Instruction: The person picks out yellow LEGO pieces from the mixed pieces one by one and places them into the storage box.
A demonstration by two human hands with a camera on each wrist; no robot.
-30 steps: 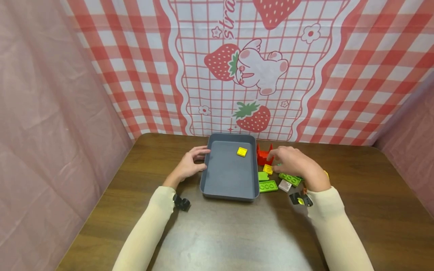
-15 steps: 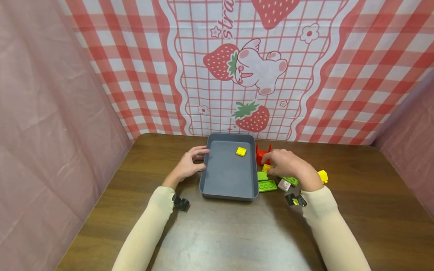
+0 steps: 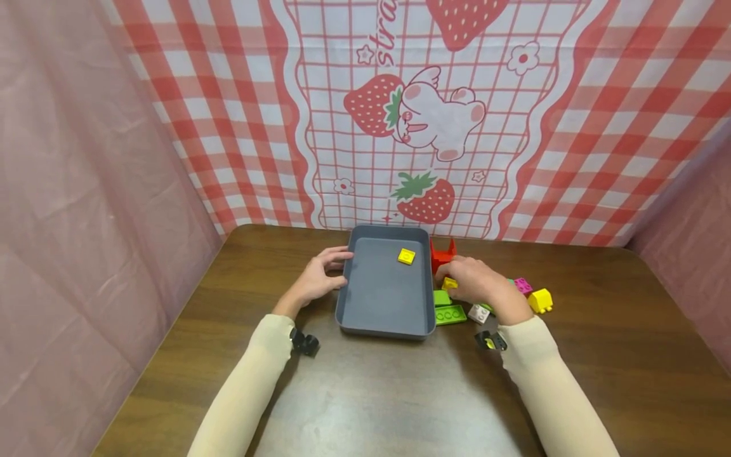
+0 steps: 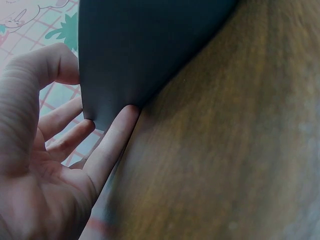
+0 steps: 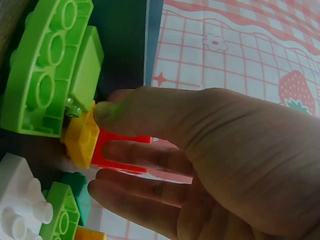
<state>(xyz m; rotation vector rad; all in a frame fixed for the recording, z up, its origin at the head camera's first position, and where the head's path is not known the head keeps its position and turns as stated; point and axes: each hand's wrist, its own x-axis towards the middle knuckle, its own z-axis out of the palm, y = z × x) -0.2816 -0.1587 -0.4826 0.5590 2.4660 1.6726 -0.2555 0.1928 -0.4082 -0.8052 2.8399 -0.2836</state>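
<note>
A dark grey tray stands on the table with a flat yellow building brick inside it. My left hand touches the tray's left side with its fingertips and thumb, as the left wrist view also shows. Beyond the tray's right side, my right hand reaches low over loose bricks, fingers loosely bent. Its thumb tip touches or overlaps a second yellow brick; no firm grip on it shows. Right behind the fingers is a red piece with upright points.
Green bricks lie against the tray's right side, with a white brick beside them. Farther right are a magenta brick and a yellow rounded piece. A strawberry-print cloth hangs behind the table.
My right hand has moved left and slightly nearer to me, down to the yellow brick, uncovering the magenta brick and yellow rounded piece. My left hand stays against the tray.
</note>
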